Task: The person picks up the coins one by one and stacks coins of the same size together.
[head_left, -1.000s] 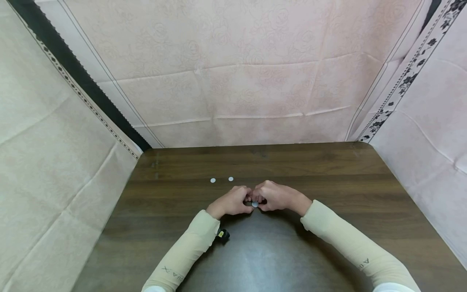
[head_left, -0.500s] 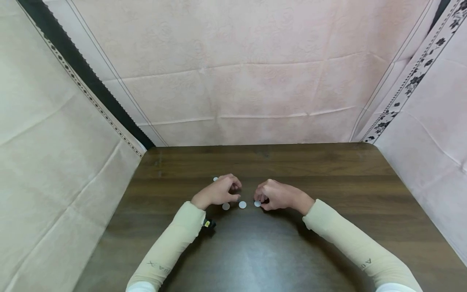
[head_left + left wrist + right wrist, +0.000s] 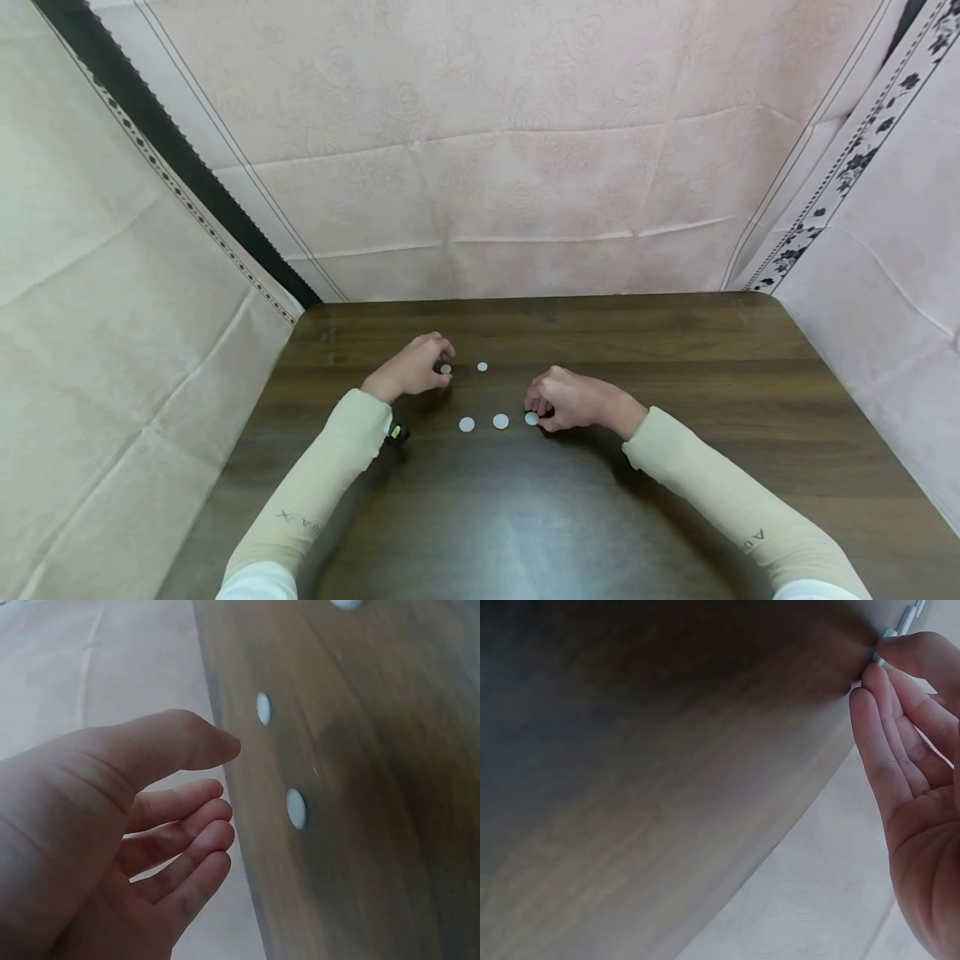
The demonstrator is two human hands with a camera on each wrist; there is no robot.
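Observation:
My left hand hovers over the back left of the table, thumb and fingers apart, around a small round white disc. In the left wrist view the fingers are loosely bent with nothing between them, and that disc lies on the wood beyond the fingertips. Farther right, my right hand pinches another white disc between thumb and fingers, low at the tabletop. The right wrist view shows the thumb and fingertips meeting on this disc. To its left lie two more discs, a middle one and a left one, forming a row.
A single white disc lies between the hands toward the back. The brown wooden table ends at a pale patterned cloth behind, with more cloth at both sides. A small black device hangs under the left wrist.
My left hand has parted from the right and moved left and back to a rear disc. Two discs in the front row have come into sight. The right hand stays nearly in place.

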